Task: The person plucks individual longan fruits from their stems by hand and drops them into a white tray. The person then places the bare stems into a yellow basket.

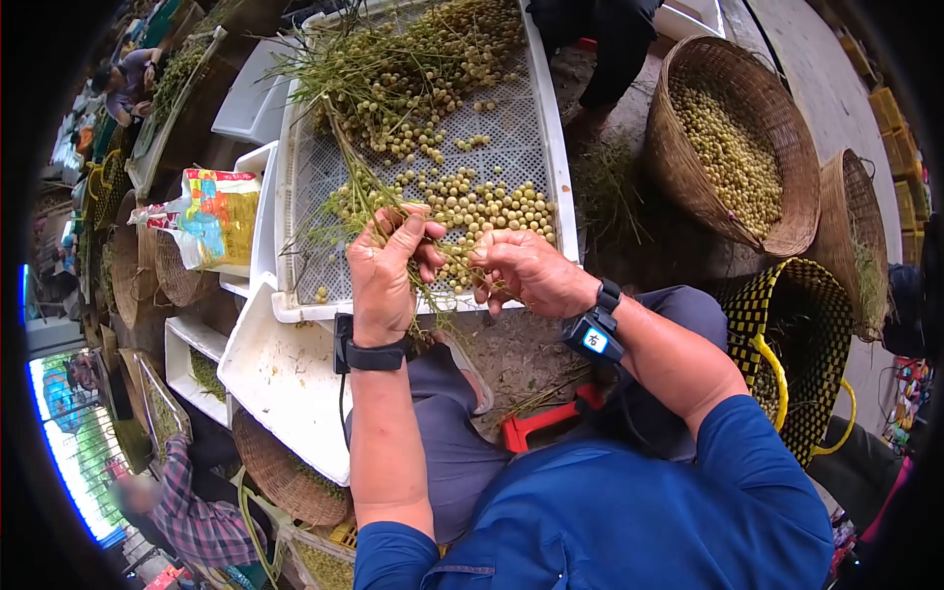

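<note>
Round yellow-green fruits (497, 208) lie loose in a white mesh tray (562, 187), with a heap of fruit-bearing stems (393, 74) at its far end. My left hand (385, 270) is closed around a bunch of thin green stems (359, 175) over the tray's near edge. Just right of it, my right hand (526, 270) has its thumb and fingers pinched together at the fruits; what lies between the fingertips is too small to make out. Both wrists carry black straps.
A wicker basket (801, 157) of fruits stands at the upper right, beside a black-and-yellow woven basket (836, 320). White foam boxes (285, 379) and a printed bag (221, 218) are at left. A red stool (526, 433) is below me. Other people sit nearby.
</note>
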{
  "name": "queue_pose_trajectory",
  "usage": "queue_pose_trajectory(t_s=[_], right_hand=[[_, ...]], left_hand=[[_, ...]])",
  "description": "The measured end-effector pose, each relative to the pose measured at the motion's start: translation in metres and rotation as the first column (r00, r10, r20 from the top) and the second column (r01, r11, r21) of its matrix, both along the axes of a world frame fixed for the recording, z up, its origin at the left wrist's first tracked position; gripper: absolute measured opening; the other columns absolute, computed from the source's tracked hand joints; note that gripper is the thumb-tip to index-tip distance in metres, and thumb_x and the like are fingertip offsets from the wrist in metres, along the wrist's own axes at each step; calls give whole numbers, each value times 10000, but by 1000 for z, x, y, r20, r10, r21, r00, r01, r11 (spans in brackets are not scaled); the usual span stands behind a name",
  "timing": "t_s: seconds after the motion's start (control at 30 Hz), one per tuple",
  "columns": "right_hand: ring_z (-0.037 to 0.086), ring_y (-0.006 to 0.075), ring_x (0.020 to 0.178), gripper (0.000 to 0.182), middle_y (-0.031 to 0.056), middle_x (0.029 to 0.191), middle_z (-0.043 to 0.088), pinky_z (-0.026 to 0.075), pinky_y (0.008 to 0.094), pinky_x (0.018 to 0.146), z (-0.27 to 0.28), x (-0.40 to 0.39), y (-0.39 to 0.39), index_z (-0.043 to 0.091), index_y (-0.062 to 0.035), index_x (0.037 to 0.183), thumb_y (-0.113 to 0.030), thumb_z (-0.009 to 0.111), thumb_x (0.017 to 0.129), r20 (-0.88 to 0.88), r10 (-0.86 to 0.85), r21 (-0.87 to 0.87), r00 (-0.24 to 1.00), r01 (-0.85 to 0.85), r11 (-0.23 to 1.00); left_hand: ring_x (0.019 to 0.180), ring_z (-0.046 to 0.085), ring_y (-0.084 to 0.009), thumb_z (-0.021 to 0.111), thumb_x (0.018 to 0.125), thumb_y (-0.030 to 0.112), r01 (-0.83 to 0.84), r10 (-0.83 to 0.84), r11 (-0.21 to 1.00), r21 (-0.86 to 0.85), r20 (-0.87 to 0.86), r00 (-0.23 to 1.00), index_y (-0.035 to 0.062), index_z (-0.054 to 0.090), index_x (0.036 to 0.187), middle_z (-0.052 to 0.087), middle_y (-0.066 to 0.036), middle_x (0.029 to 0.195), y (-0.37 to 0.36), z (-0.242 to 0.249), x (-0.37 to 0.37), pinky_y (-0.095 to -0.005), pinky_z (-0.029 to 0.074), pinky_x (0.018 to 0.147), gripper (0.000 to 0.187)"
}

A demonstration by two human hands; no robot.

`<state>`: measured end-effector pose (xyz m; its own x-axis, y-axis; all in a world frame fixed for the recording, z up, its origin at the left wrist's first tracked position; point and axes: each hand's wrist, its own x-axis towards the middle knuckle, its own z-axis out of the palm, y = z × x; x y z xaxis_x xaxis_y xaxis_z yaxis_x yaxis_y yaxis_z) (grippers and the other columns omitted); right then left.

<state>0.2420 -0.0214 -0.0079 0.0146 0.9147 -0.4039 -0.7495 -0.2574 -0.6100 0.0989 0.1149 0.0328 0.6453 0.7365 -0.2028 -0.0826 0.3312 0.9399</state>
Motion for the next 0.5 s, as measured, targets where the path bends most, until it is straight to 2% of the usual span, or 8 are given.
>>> queue_pose_trajectory(t_s=[0.17, 0.27, 0.37, 0.4, 0.47, 0.5], right_hand=[[644, 159, 675, 185, 42, 792, 623, 543, 294, 578, 3, 0, -1, 612, -68, 962, -240, 679, 956, -73, 72, 64, 995, -67, 996], [625, 131, 685, 177, 21, 841, 616, 541, 290, 593, -5, 1, 0, 633, -45, 1042, -210, 645, 981, 12, -7, 15, 1000, 6, 1000], [632, 122, 714, 168, 40, 881, 627, 567, 262, 609, -4, 2, 0, 625, -26, 1059, -177, 634, 986, -24, -159, -75, 987, 157, 985], [632, 122, 714, 168, 40, 881, 627, 567, 262, 609, -7, 3, -1, 625, -26, 1059, -177, 634, 986, -24, -162, -74, 987, 159, 984], [640, 149, 737, 186, 38, 870, 627, 569, 294, 650, -17, 7, -4, 606, -41, 1098, -180, 644, 980, -151, -166, -80, 975, 155, 985], [648, 168, 764, 216, 64, 915, 639, 583, 313, 687, -13, 6, -4, 595, -33, 1111, -211, 619, 991, -137, -165, -59, 977, 158, 986]], left_hand=[[624, 620, -114, 660, 973, 178, 15, -15, 999, -35, 6, 1000, 25, 654, 1059, 691, -98, 864, 6, -2, -5, -218, 465, 504, 176], [625, 618, -113, 650, 980, 174, -30, 31, 999, -23, 21, 999, 24, 653, 1056, 689, -93, 862, 3, -4, -2, -224, 476, 504, 168], [624, 611, -111, 634, 989, 168, -119, 120, 993, -18, 54, 991, 28, 650, 1055, 686, -83, 857, 4, -5, 0, -230, 486, 504, 156], [624, 606, -110, 625, 994, 164, -167, 168, 986, -22, 75, 983, 31, 647, 1058, 685, -78, 855, 6, -6, -1, -232, 490, 505, 149], [630, 596, -108, 616, 1000, 170, -192, 197, 980, -51, 95, 976, 39, 640, 1070, 678, -64, 862, 15, -4, -5, -234, 487, 512, 150], [635, 593, -108, 616, 1001, 176, -193, 202, 977, -87, 103, 974, 40, 637, 1081, 676, -60, 868, 18, -5, -7, -235, 485, 515, 159]])
